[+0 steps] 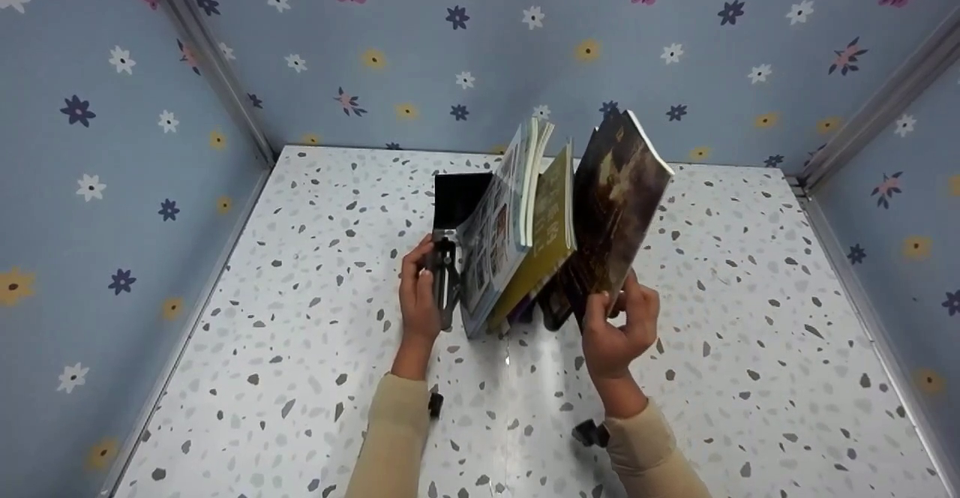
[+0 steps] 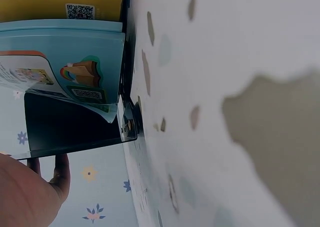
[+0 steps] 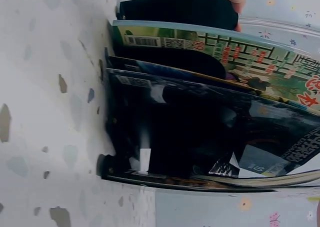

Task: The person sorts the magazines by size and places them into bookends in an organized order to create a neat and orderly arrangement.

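A black book stand holds several thin books upright on the speckled surface. My left hand grips its left end plate, which shows as a dark panel in the left wrist view. Beside that plate leans a light blue book, then a yellow-green book. On the right, my right hand pinches the lower near edge of a dark brown book, which tilts to the right. Inside the stand, the right wrist view shows a black divider and dark glossy covers.
The white speckled tabletop extends around the stand. Blue flowered panels rise behind it and at both sides, joined by metal corner strips. Small black devices sit at both wrists.
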{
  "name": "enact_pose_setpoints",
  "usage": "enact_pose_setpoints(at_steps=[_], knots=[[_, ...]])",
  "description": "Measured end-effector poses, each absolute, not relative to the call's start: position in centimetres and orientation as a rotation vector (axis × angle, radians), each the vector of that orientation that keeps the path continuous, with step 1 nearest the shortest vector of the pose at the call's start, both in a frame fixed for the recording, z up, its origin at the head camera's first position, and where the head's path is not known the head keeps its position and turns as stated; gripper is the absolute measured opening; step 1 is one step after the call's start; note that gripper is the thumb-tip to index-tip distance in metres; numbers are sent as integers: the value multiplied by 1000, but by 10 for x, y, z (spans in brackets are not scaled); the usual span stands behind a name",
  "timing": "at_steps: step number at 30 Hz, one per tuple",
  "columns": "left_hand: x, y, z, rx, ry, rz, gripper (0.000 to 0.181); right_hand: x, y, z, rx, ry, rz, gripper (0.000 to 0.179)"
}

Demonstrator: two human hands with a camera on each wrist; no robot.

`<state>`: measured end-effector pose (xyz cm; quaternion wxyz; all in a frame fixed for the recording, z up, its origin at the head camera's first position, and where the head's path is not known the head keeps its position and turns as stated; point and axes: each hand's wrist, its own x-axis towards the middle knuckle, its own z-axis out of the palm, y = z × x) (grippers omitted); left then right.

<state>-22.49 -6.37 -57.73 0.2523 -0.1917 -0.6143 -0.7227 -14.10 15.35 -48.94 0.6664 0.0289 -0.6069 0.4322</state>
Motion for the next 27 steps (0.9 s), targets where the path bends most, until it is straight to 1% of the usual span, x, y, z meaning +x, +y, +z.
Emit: enact_pose_setpoints(at_steps=[6,13,21,27], knots=[[-224,-64,-577,-522,-1687,-1949,38,-139,151,-497,86,-1400,962,49],[-223,-63,-576,-520,-1682,-1972,38,-135,149,-504,86,-1438,955,42],[-223,-63,-574,-522,-1679,-1985,38,-133,149,-520,98,-1487,920,46],[-223,-62,-574,-529,-1683,-1970,39,-128,152,-522,70,-1534,890,36]])
